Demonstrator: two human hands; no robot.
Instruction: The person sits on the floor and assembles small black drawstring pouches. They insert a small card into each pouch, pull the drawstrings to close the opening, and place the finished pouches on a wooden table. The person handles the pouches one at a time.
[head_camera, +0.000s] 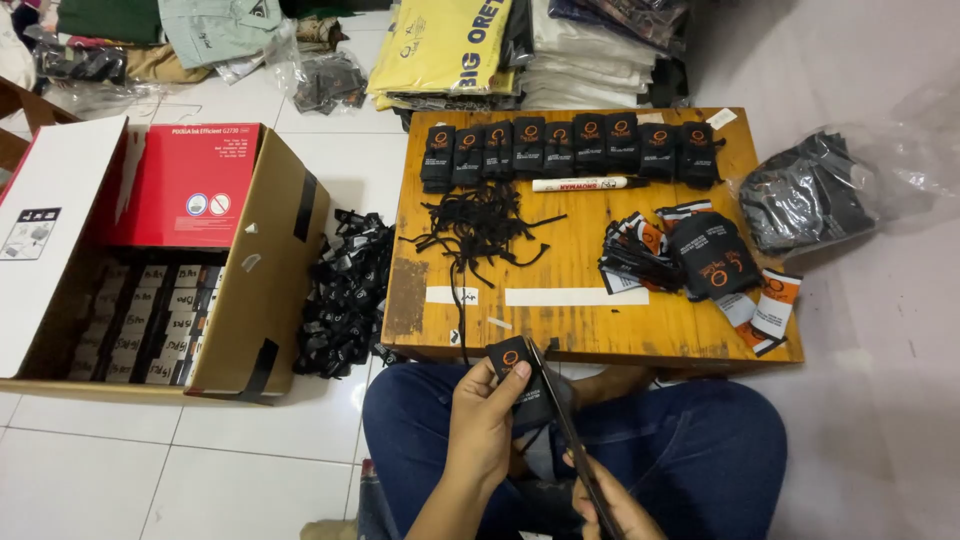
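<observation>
Seated person's left hand (487, 420) fingers clamp black hang tag (520, 385) above lap; right hand (610, 505) grips thin dark strip (565, 430). Beyond fingers, low counter (600, 325) holds loose black strings (485, 225). Risk: strip likely slips, tag drops.

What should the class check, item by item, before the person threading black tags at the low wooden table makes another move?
1. Left hand grips the black tag: ok.
2. Right hand fully in view: not ok, partly cut off.
3. Black strings lie on the wooden table: ok.
4. Bundled tags lined along the far edge: ok.
5. String through the held tag: cannot tell.
</observation>
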